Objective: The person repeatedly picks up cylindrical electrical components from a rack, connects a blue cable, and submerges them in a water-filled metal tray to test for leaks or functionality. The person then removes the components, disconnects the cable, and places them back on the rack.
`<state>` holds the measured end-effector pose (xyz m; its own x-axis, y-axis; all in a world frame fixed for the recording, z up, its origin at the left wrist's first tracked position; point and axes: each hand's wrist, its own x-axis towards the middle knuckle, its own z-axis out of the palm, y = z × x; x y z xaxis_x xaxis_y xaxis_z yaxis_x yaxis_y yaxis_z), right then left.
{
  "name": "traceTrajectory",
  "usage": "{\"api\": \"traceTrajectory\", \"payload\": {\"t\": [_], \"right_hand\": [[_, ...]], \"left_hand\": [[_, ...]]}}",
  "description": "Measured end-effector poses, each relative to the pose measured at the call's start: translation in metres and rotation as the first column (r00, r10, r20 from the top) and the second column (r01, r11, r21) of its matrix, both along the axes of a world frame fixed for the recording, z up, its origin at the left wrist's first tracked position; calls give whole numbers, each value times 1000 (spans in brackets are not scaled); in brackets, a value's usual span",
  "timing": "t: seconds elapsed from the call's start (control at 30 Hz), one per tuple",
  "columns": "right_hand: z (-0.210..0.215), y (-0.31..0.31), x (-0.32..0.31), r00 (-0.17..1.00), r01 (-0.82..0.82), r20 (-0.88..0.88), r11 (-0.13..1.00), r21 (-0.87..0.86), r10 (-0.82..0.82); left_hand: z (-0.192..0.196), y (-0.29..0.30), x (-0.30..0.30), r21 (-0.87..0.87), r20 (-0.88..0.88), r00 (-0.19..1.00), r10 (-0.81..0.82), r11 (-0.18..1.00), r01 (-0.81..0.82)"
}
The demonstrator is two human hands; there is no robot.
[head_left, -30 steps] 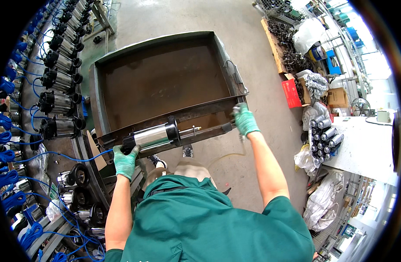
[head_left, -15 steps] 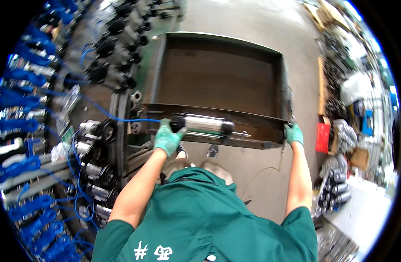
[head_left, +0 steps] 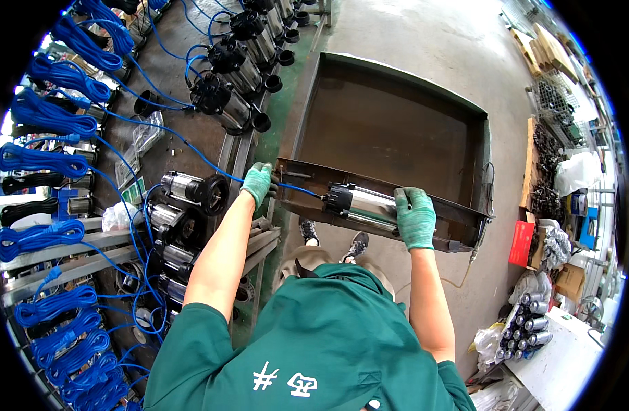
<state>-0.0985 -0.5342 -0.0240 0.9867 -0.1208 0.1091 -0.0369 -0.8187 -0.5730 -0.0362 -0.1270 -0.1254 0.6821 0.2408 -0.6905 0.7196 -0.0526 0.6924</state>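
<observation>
Right hand (head_left: 416, 218) is wrapping its fingers round the steel pump (head_left: 361, 203) (heavy, slick, prob. best gripped mid-body); left hand (head_left: 257, 183) is clutching the tray (head_left: 390, 130) corner w/ blue cable (head_left: 212, 161) nearby.

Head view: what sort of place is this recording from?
Most likely a factory floor where pumps are assembled or tested. Rows of cylindrical pumps with coiled blue cables line a bench, and the right hand rests on a steel pump at a large metal tank.
</observation>
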Motion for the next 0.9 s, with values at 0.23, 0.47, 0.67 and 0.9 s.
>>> {"api": "traceTrajectory", "payload": {"t": [0.23, 0.47, 0.67, 0.9], "right_hand": [[-13, -2, -1, 998, 38, 49, 999, -27, -37], [-15, 1, -3, 996, 72, 48, 996, -58, -69], [-15, 1, 0, 996, 84, 50, 993, -82, -80], [-18, 1, -3, 993, 113, 46, 991, -68, -110]], "left_hand": [[-7, -7, 2, 29, 79, 996, -45, 999, 42], [-39, -13, -15, -70, 209, 976, 61, 996, -47], [-11, -16, -29, -85, 236, 972, -21, 996, 42], [44, -16, -57, -44, 489, 864, -125, 985, 168]]}}
